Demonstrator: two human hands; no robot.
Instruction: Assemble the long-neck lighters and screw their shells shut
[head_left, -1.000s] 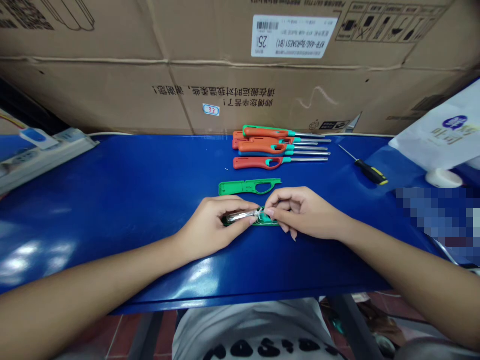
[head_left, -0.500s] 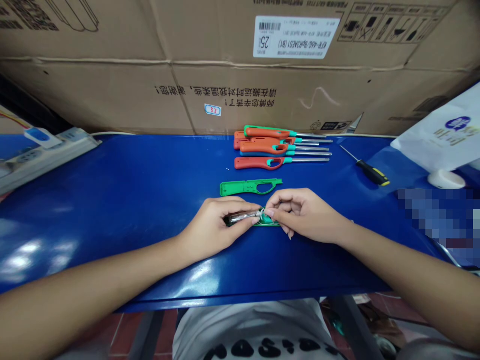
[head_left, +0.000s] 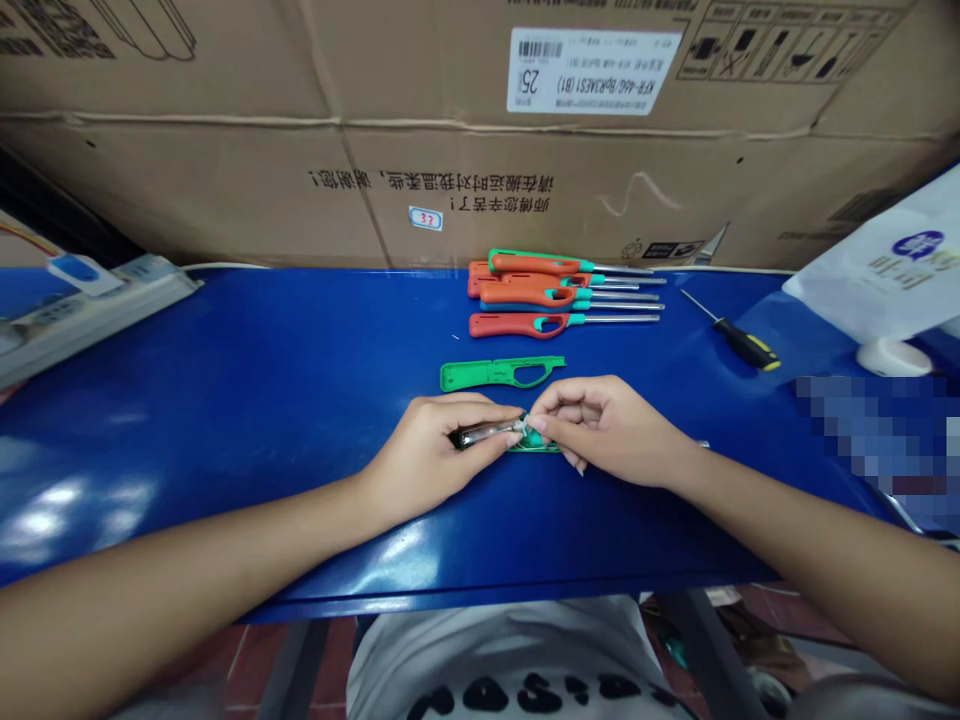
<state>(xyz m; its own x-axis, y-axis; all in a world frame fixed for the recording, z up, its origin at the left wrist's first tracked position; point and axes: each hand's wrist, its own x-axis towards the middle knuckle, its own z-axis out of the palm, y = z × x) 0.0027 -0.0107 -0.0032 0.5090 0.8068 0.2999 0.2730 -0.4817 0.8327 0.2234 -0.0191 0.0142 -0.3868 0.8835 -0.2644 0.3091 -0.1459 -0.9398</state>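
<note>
My left hand is closed, with thumb and fingers around a clear fuel tank of a gas lighter. Under and beside that tank lies an opened green lighter shell, with a teal piece inside it. My right hand pinches at the valve end of the tank; its fingertips hide whatever small part they grip. Beyond my right wrist a metal tip shows, probably the end of this lighter's tube. A separate green shell half rests just beyond both hands, inner side up.
Several orange, red and green lighters are piled at the back. To their right lie a black-and-yellow screwdriver and a white bag. A power strip sits at left. A cardboard wall closes off the blue table's rear.
Both hands keep nearly the same pose at the tank's valve end. The metal tip beyond my right wrist shows slightly more.
</note>
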